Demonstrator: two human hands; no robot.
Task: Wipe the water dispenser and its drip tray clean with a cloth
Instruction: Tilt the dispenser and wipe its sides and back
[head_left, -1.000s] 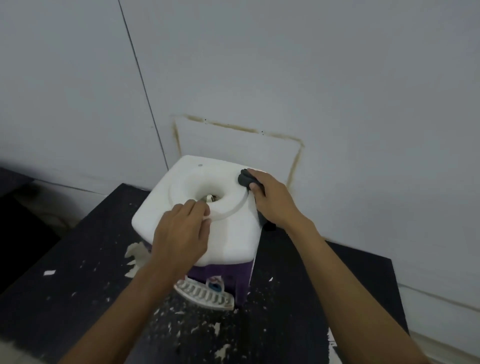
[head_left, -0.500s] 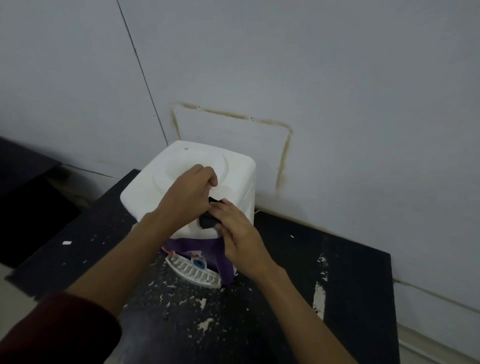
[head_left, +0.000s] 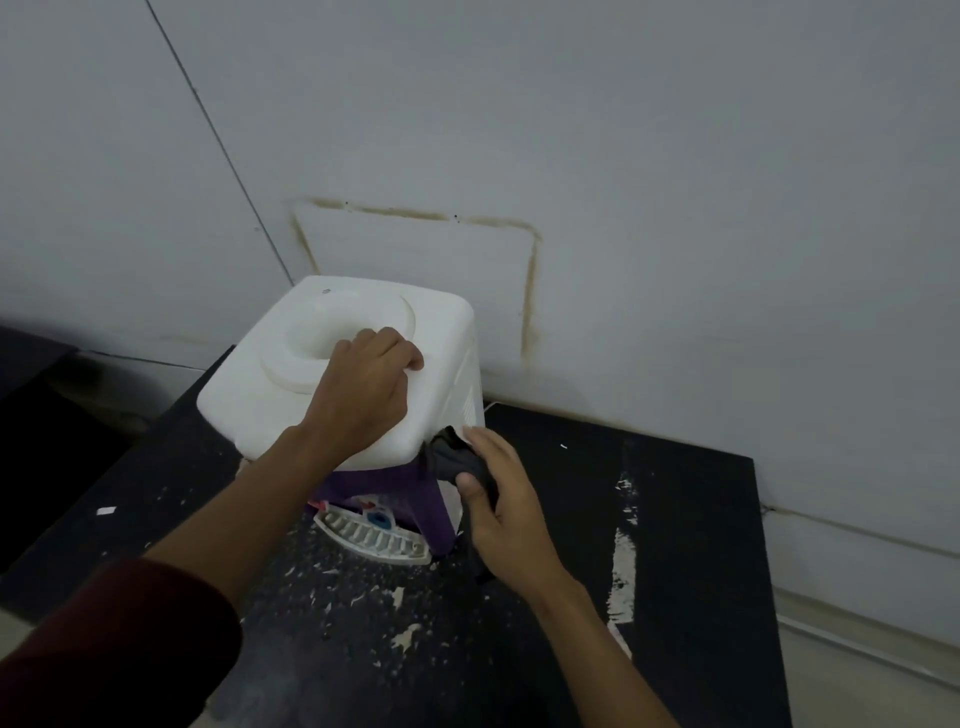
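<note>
A white water dispenser (head_left: 291, 384) with a purple front stands on a black table (head_left: 675, 519) by the wall. Its round top opening is partly covered by my left hand (head_left: 363, 389), whose fingers curl over the rim of that opening. My right hand (head_left: 498, 499) holds a dark cloth (head_left: 457, 460) against the dispenser's front right corner, just under the white top. The white slotted drip tray (head_left: 374, 535) juts out at the base, below both hands. Red and blue taps show faintly above the tray.
White flakes and paint scuffs litter the black table, thickest in front of the tray. A grey wall (head_left: 571, 130) with a brown-stained rectangular outline rises right behind the dispenser. The table's right edge (head_left: 769, 597) drops to a pale floor.
My right hand brought the cloth from the top's right rim down to the front right corner. My left hand shifted right along the top opening's rim. The view pulled back.
</note>
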